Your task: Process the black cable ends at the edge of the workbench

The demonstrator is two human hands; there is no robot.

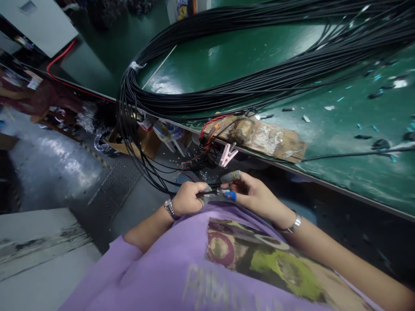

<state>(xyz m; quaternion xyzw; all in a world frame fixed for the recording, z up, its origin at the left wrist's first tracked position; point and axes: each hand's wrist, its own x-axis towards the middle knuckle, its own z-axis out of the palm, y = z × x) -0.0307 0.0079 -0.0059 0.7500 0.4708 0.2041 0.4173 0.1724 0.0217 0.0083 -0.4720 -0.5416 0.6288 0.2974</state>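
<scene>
My left hand (189,198), a watch on its wrist, is closed round a few black cables (155,183) near their ends, close to my waist. These cables hang down over the table edge from a large coil of black cable (181,101). To the right of it my right hand (249,194) has its thumb and fingertips curled at the cable ends (222,190), where something small and pale shows. Grey and blue finger covers sit on its fingertips. Exactly what lies between those fingertips is too small to make out.
The green table (343,112) carries the coil, scattered cable scraps and a taped cardboard piece (275,140) at its edge. A pink clip (227,155) juts from that edge above my hands. Below stands an open cardboard box (147,144). Another person (42,97) is at far left.
</scene>
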